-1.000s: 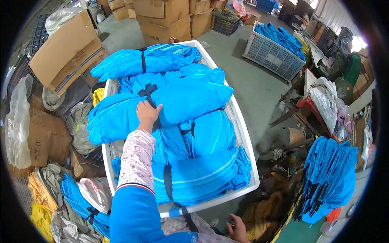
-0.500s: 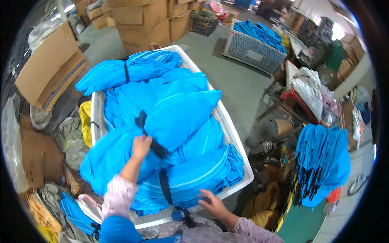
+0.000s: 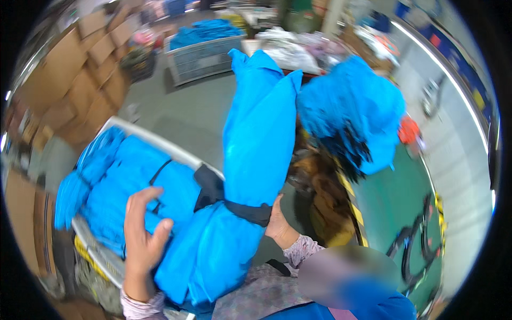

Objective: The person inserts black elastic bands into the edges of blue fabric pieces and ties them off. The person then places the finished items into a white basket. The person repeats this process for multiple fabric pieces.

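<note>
A long bundle of glossy blue fabric (image 3: pixel 260 128) stands tilted up in front of me, cinched near its middle by a black strap (image 3: pixel 248 212). My right hand (image 3: pixel 280 223) grips its right side at the strap, with part of the fingers hidden behind the fabric. A loose black strap end (image 3: pixel 208 188) sticks out on the bundle's left. My left hand (image 3: pixel 143 234) is raised left of the bundle's lower part, thumb and fingers apart, holding nothing. Beyond it, more blue fabric bundles (image 3: pixel 141 168) with black ties lie in a white plastic bin (image 3: pixel 154 140).
Blue pieces with black ends hang in a heap (image 3: pixel 354 112) at the right, above a green surface (image 3: pixel 384 197). A second bin (image 3: pixel 205 57) of blue fabric stands farther back. Cardboard boxes (image 3: pixel 80 80) are stacked at the left. Black cables (image 3: pixel 408 250) lie at the right.
The blue bundle has come up out of the bin and stands tilted before me. My left hand has let go of it; my right hand now grips it. The view has swung right.
</note>
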`<state>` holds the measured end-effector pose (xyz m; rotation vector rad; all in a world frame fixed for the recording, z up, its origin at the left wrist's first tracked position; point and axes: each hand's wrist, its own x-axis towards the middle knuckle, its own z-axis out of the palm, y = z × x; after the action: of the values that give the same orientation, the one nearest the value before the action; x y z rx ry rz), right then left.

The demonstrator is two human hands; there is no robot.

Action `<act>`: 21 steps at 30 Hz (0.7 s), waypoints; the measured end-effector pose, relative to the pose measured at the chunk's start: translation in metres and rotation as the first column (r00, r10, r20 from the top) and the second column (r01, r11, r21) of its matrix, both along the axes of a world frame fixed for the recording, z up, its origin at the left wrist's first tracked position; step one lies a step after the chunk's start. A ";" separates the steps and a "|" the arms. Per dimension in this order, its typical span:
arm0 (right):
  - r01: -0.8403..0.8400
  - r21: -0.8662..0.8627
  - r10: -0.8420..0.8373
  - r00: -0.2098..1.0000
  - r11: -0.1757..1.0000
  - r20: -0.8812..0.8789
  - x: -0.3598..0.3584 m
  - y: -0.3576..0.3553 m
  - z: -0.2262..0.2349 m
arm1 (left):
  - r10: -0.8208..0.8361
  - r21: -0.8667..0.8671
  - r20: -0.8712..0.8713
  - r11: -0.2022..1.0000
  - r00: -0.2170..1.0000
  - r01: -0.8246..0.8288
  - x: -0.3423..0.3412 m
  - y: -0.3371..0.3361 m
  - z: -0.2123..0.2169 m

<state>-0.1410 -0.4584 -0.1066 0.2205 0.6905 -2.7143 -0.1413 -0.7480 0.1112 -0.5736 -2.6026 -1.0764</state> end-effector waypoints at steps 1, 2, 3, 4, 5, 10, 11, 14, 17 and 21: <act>0.164 0.103 -0.119 0.930 0.981 -0.347 0.008 0.016 0.012 | -0.211 0.133 0.221 0.974 0.952 0.185 -0.005 0.022 -0.005; 0.359 0.160 -0.174 0.737 0.920 -0.653 0.014 0.034 0.029 | -0.424 0.286 0.408 0.900 0.808 0.328 -0.008 0.050 -0.019; 0.264 0.072 -0.218 0.897 0.962 -0.385 0.027 0.062 0.019 | -0.617 0.455 0.537 0.786 0.574 0.419 -0.010 0.081 -0.034; 0.269 -0.074 -0.273 0.960 0.960 -0.058 0.042 0.092 0.007 | -0.678 0.446 0.548 0.732 0.490 0.516 0.000 0.126 -0.051; 0.374 0.096 -0.371 0.928 0.923 -0.047 0.059 0.109 0.007 | -0.708 0.430 0.567 0.691 0.422 0.581 0.021 0.171 -0.062; 0.671 0.172 -0.691 0.714 0.721 0.111 0.116 0.268 0.004 | -0.661 0.066 0.192 0.747 0.726 0.662 0.071 0.380 -0.125; 0.709 0.124 -0.720 0.690 0.694 0.079 0.127 0.294 0.017 | -0.651 0.095 0.171 0.758 0.740 0.645 0.084 0.421 -0.139; 0.670 0.420 -0.717 0.694 0.612 -0.061 0.194 0.390 0.012 | -0.658 -0.008 0.105 0.749 0.746 0.662 0.135 0.531 -0.158; 0.585 0.590 -0.781 0.610 0.557 0.133 0.222 0.477 -0.055 | -0.644 -0.090 0.114 0.752 0.757 0.653 0.169 0.611 -0.208; 0.385 0.823 -0.879 0.399 0.418 0.260 0.265 0.519 -0.145 | -0.712 -0.055 0.343 0.636 0.613 0.770 0.140 0.660 -0.332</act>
<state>0.1242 0.0610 -0.2521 2.0332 1.5379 -2.4893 -0.0010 -0.0881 -0.2212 -1.8166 -2.7733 -1.1700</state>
